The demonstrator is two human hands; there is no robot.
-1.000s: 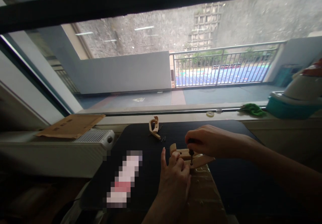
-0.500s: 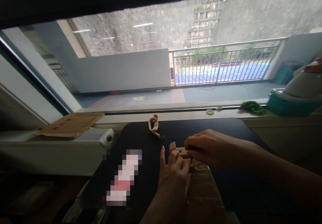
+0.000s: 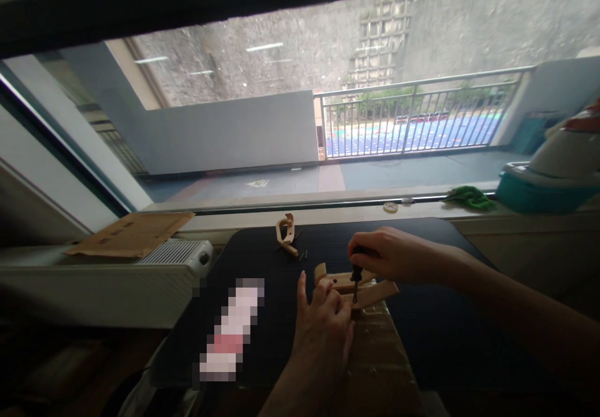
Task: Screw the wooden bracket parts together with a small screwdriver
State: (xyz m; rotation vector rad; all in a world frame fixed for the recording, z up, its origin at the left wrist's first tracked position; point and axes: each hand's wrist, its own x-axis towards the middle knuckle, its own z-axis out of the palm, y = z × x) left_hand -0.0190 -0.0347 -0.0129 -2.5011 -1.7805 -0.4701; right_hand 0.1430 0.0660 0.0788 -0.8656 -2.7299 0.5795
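Observation:
In my right hand [image 3: 382, 254], closed around its dark handle, is a screwdriver [image 3: 357, 273]. Its shaft points down, and the tip meets a hole or screw in a pale curved wooden piece [image 3: 382, 293]. My left hand [image 3: 325, 314] holds that piece down near the tip, one finger stretched out to the side. The wood has an upturned end [image 3: 320, 272] and lies on a tape-wrapped cardboard box [image 3: 379, 342]. My left fingers hide part of the wood. A second curved wooden piece [image 3: 282, 236] stands farther back, with small screws [image 3: 304, 256] beside it.
The dark table [image 3: 253, 251] stands against a window sill [image 3: 328, 215]. On the sill are a tape roll [image 3: 390, 207], a green cloth [image 3: 471, 198] and a teal container [image 3: 539, 192]. Flat cardboard [image 3: 134, 232] lies by a white radiator [image 3: 187, 254] at the left. A blurred-out item [image 3: 232, 329] is on the table.
My right hand has risen slightly and shifted right, bringing the screwdriver upright and into view. More of the wooden piece shows now. My left hand has hardly moved.

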